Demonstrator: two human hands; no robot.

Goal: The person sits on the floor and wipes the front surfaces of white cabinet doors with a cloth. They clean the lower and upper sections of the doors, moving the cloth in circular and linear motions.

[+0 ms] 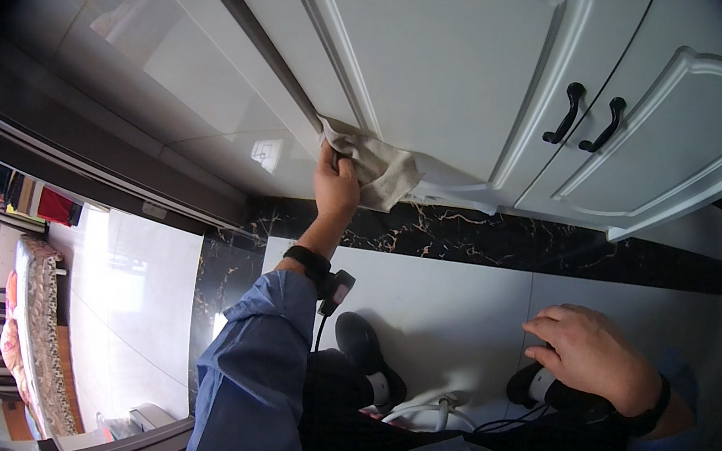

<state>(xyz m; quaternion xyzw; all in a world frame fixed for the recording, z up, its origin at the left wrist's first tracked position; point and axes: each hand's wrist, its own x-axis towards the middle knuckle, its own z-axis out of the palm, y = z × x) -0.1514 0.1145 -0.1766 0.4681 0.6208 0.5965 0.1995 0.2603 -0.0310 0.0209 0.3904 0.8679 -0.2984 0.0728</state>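
Observation:
My left hand (337, 182) grips a beige cloth (379, 167). The cloth lies against the lower left corner of a white cabinet door (438, 70), beside the tiled wall (214, 87). Part of the cloth fans out to the right of my fingers and hangs below the door's moulded panel. My right hand (582, 353) hangs over my right knee, its fingers loosely bent and apart, with nothing in it. A black shoe (522, 383) shows partly beneath that hand.
A second white door (678, 138) adjoins the first; both have black handles (565, 114). Below runs a black marbled stone strip (450, 233) above the pale floor tiles (441, 292). A white-legged stool (444, 410) stands beneath me. Left, a doorway opens to a room with a bed (37, 311).

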